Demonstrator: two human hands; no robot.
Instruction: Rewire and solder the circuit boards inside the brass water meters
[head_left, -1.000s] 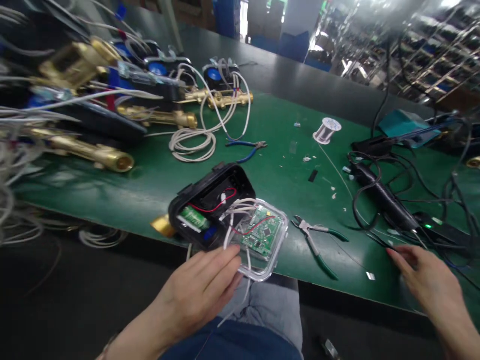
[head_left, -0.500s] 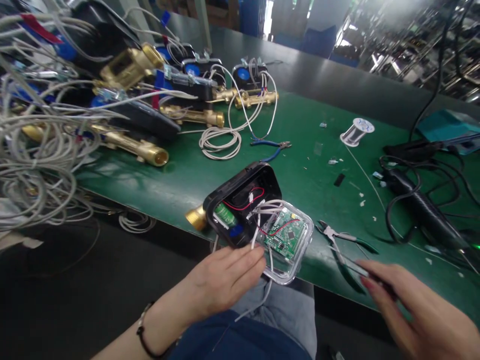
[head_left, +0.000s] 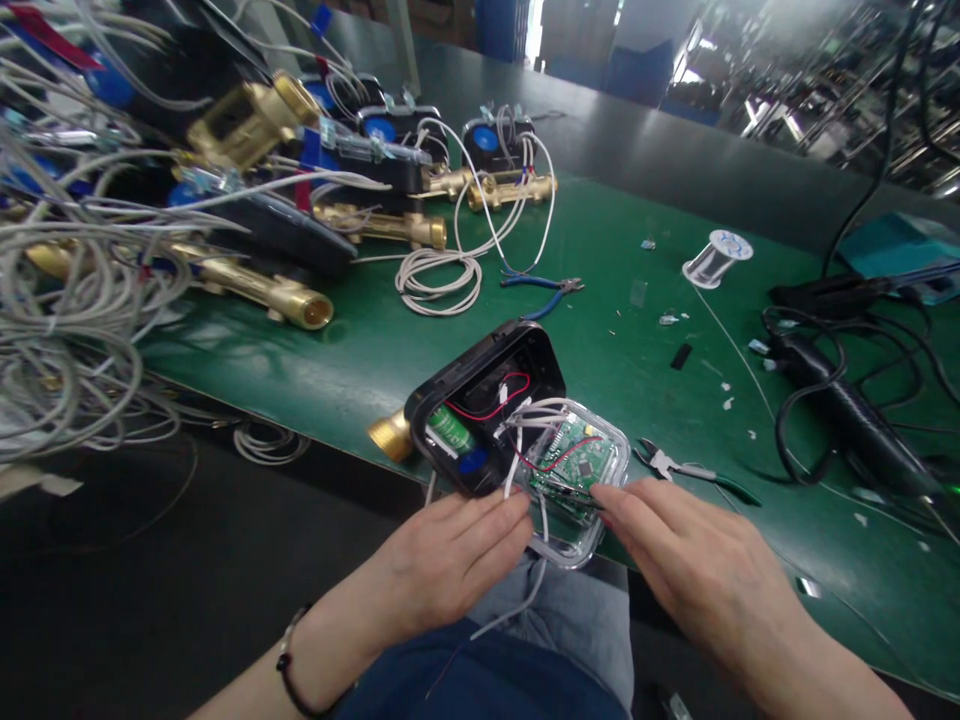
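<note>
An open black meter housing [head_left: 491, 360] with a green battery [head_left: 450, 430] and red wires inside is tilted at the table's front edge, its brass pipe fitting [head_left: 390, 436] jutting out on the left. Beside it, a clear cover [head_left: 619, 460] carries a green circuit board [head_left: 577, 455]. My left hand [head_left: 457, 550] is closed at the housing's lower edge, fingers together, with a white cable [head_left: 513, 470] running under them. Over the cover's right side, my right hand [head_left: 675, 550] pinches slim dark tweezers [head_left: 566, 490], their tips at the lower part of the board.
Green-handled cutters [head_left: 697, 472] lie right of the cover, blue-handled pliers [head_left: 547, 288] behind the housing. A solder spool [head_left: 716, 258] and a black corded tool [head_left: 847, 410] are on the right. Brass meters [head_left: 262, 290] and tangled grey cables [head_left: 75, 340] crowd the left.
My right hand has moved left with the tweezers, from above the green-handled cutters to the circuit board. My left hand and the housing have stayed in place.
</note>
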